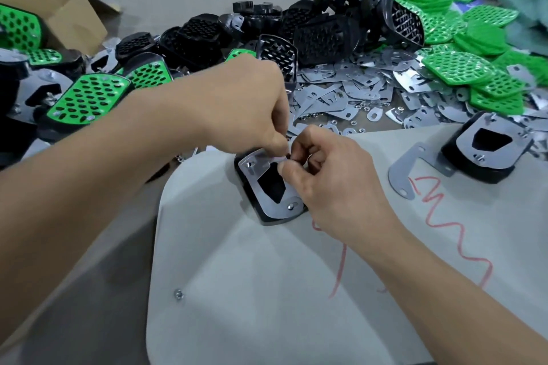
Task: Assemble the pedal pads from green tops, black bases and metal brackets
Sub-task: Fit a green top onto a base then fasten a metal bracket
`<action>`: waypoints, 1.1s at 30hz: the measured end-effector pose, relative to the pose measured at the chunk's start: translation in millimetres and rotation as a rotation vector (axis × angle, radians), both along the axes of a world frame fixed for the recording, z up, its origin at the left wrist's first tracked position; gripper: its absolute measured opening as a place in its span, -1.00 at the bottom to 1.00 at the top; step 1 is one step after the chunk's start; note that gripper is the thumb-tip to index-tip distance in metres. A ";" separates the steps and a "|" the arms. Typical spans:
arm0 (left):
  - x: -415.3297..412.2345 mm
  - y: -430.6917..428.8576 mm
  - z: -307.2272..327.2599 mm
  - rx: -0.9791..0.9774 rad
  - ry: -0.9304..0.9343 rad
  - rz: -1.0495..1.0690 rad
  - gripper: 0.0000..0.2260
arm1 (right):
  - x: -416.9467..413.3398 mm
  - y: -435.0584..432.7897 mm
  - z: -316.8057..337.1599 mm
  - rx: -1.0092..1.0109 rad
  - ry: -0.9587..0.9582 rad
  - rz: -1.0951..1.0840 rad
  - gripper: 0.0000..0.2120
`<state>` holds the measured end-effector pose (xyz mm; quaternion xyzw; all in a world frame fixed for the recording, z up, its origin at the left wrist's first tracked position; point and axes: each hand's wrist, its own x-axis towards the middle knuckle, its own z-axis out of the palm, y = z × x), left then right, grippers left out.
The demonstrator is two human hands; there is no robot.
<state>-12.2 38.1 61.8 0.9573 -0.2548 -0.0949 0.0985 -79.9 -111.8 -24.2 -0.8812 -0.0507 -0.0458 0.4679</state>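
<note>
A black pedal base (268,218) lies upside down on the grey board (267,290), with a metal bracket (267,204) laid over it. My left hand (246,104) reaches down from above, its fingertips pinching something small at the bracket's far edge. My right hand (329,169) curls over the bracket's right side, fingers pinching at the same spot. What the fingertips hold is hidden. A second base with a bracket (486,154) sits at the right, a loose bent bracket (409,169) beside it.
Assembled green-and-black pads (86,98) pile at the left by a cardboard box (65,18). Black bases (311,29) heap at the back, loose metal brackets (355,89) and nuts in the middle, green tops (474,56) at the right. A single nut (178,294) lies on the board.
</note>
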 end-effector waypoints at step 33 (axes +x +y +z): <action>-33.5 25.8 -36.5 -0.479 0.032 0.332 -0.44 | -0.1 -0.7 0.9 0.054 -0.025 0.001 -0.83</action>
